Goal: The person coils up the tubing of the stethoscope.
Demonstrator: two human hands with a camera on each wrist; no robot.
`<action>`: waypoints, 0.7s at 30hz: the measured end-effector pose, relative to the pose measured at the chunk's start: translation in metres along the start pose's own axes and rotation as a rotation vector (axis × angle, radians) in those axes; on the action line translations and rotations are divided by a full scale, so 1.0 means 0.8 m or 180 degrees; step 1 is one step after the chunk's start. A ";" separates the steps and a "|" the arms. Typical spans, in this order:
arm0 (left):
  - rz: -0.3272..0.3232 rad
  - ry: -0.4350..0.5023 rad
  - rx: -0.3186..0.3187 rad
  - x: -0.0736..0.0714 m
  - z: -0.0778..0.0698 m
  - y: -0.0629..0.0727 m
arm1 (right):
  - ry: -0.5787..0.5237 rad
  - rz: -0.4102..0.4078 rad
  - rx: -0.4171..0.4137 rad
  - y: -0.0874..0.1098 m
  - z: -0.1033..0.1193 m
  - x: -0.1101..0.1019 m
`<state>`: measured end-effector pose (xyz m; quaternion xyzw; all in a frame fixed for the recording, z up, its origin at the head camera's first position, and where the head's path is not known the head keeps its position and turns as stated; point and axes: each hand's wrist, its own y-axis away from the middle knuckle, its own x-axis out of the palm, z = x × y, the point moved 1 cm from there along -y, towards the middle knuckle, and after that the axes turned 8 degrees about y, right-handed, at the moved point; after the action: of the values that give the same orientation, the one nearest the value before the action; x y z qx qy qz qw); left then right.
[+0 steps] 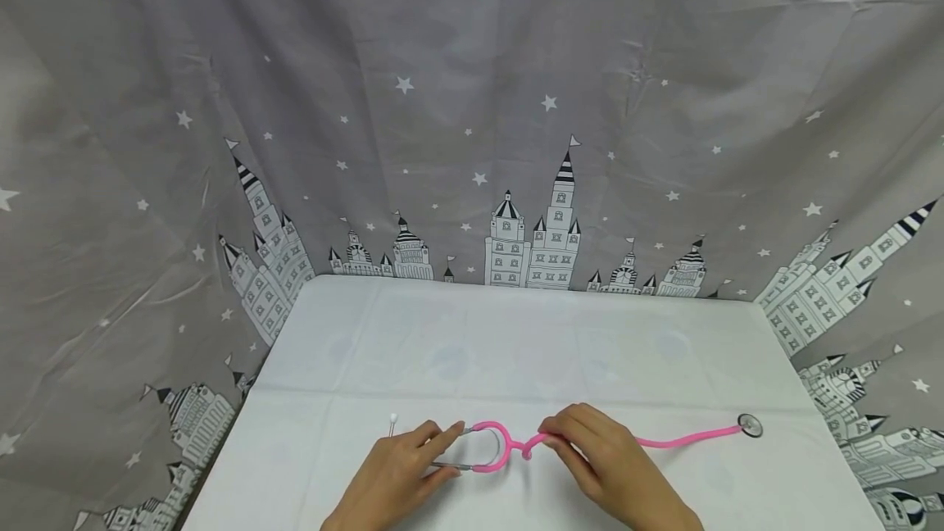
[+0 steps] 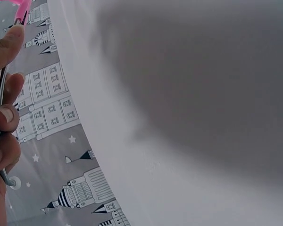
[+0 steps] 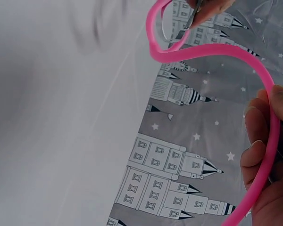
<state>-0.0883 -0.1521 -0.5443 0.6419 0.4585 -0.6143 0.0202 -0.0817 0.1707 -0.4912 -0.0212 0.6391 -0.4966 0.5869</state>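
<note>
A stethoscope with pink tubing [image 1: 689,439] stretches across the white table in the head view. My left hand [image 1: 403,465] grips its metal ear tubes just behind the pink fork; one white ear tip [image 1: 393,418] sticks out past the fingers. With the thumb and fingers of my right hand [image 1: 606,459], I pinch the pink tube [image 3: 269,155] a little right of the fork. A small bend of tube shows between the two hands. At the far right end, the round chest piece [image 1: 750,425] lies on the table. The left wrist view shows fingers [image 2: 7,117] wrapped along the metal tube.
The table [image 1: 516,342] is covered with a white cloth, with faint creases across it. Behind and at both sides hangs a grey curtain [image 1: 442,47] printed with stars and castles.
</note>
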 end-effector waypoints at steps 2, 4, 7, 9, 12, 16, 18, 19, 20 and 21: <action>0.0022 0.0010 0.0016 0.001 -0.002 -0.001 | -0.0003 0.0039 0.0026 -0.001 0.001 0.001; 0.0036 0.0023 0.0041 0.003 -0.005 -0.002 | -0.0011 0.0066 0.0046 -0.002 0.001 0.001; 0.0038 0.0053 0.0088 0.004 -0.008 -0.003 | -0.0022 0.0133 0.0106 -0.002 0.002 0.002; 0.0038 0.0068 0.0129 0.006 -0.011 -0.004 | -0.0027 0.0139 0.0109 -0.002 0.002 0.003; 0.0070 0.0080 0.0185 0.009 -0.016 -0.007 | -0.0030 0.0135 0.0109 -0.002 0.003 0.004; 0.0167 0.0119 0.0220 0.014 -0.023 -0.010 | -0.0030 0.0150 0.0133 -0.002 0.003 0.004; 0.0204 0.0139 0.0230 0.016 -0.026 -0.011 | -0.0030 0.0194 0.0168 -0.002 0.003 0.003; 0.0216 0.0163 0.0234 0.017 -0.027 -0.011 | -0.0031 0.0204 0.0176 -0.002 0.003 0.003; 0.0223 0.0175 0.0239 0.017 -0.028 -0.012 | -0.0032 0.0217 0.0187 -0.001 0.004 0.003; 0.0228 0.0189 0.0245 0.018 -0.030 -0.012 | -0.0025 0.0230 0.0199 -0.001 0.004 0.003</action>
<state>-0.0787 -0.1245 -0.5448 0.6762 0.4116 -0.6111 0.0039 -0.0806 0.1671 -0.4917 0.0183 0.6213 -0.4947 0.6073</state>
